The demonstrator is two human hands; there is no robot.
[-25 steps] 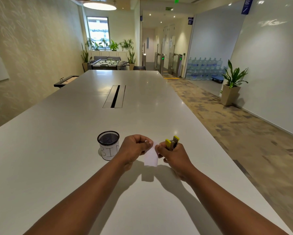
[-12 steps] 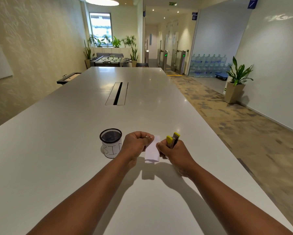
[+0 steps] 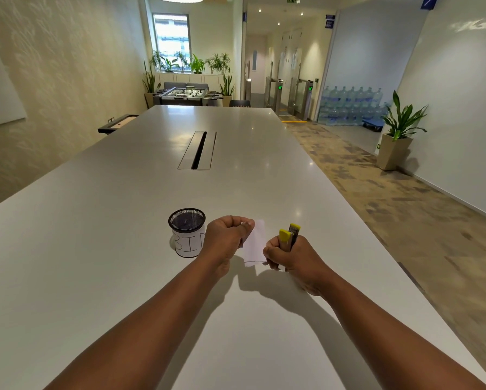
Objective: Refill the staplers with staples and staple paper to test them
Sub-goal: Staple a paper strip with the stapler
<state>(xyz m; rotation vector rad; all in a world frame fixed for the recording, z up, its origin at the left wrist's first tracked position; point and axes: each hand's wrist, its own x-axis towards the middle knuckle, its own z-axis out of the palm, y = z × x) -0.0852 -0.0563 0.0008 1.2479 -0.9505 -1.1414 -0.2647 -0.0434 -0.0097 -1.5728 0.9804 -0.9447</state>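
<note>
A small white slip of paper (image 3: pixel 255 243) hangs between my two hands above the white table (image 3: pixel 123 249). My left hand (image 3: pixel 227 240) pinches its upper left corner. My right hand (image 3: pixel 292 256) is closed round a yellow stapler (image 3: pixel 288 237), which stands upright with its yellow end sticking out above the fist, and the fingertips of that hand touch the paper's lower right edge. A thin dark line runs along the paper's bottom edge.
A black mesh cup (image 3: pixel 187 230) with a white label reading "BIN" stands on the table just left of my left hand. A cable slot (image 3: pixel 198 150) lies further along the table's middle. The table's right edge drops to the carpeted floor.
My hands have moved a little apart, so more of the paper shows between them. The stapler stays upright in my right fist.
</note>
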